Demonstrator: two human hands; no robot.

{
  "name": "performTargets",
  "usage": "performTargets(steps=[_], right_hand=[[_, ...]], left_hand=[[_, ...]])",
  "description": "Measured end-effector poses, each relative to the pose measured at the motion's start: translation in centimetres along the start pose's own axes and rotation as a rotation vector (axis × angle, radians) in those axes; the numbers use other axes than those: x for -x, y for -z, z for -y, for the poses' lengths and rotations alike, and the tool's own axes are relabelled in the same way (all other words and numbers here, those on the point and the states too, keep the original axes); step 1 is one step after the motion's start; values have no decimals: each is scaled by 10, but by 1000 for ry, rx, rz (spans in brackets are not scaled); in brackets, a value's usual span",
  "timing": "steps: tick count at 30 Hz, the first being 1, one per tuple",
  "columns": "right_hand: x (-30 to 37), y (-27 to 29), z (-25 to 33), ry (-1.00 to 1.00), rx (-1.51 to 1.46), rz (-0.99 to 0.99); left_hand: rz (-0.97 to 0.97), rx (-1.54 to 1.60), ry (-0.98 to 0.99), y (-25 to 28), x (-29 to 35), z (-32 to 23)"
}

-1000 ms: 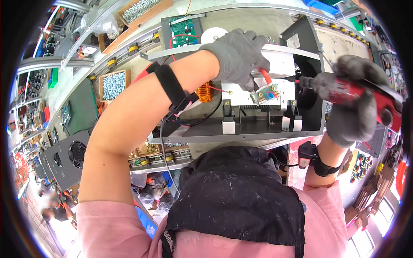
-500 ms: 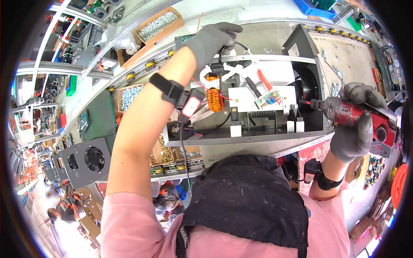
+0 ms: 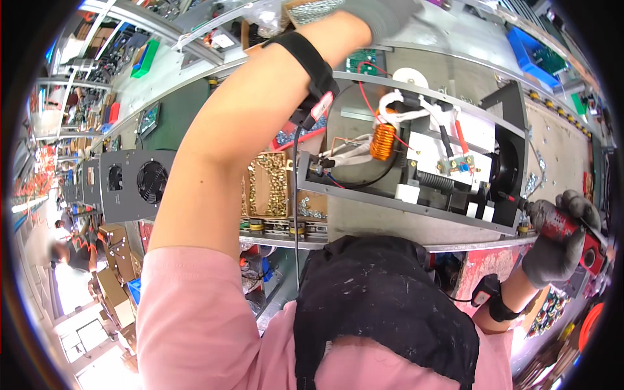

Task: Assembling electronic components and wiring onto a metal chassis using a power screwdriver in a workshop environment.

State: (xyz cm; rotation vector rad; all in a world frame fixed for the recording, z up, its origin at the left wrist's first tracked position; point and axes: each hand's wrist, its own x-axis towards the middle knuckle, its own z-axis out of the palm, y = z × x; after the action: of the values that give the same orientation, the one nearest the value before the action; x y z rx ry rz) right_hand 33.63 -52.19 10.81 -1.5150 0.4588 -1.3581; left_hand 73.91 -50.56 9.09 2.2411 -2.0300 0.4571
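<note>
At far left, a grey panel (image 3: 132, 205) with round fans (image 3: 153, 181); next, boxed brass-coloured fasteners (image 3: 278, 172). At the upper edge, beside boxed silver fasteners (image 3: 316, 9), the gloved left hand (image 3: 388, 19), blurred; whether with fingers open or closed, impossible to tell. At centre, on the tabletop (image 3: 364, 221), an open grey chassis (image 3: 442, 214) with a copper coil (image 3: 383, 142) and, farther right, a small circuit board (image 3: 463, 164) on a white plate (image 3: 422, 153) inside. At right, the gloved right hand (image 3: 560, 255), fingers wrapped around a red power driver (image 3: 551, 220), bit (image 3: 508, 196) toward the chassis's right end.
</note>
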Motion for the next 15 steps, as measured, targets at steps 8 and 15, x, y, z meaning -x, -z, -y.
performTargets(steps=[8, 15], right_hand=[[8, -18, 0, -34, 33, -19], [12, -44, 8, -138, 120, -13]], left_hand=[[488, 106, 494, -46, 155, 135], [894, 559, 462, -202, 269, 56]])
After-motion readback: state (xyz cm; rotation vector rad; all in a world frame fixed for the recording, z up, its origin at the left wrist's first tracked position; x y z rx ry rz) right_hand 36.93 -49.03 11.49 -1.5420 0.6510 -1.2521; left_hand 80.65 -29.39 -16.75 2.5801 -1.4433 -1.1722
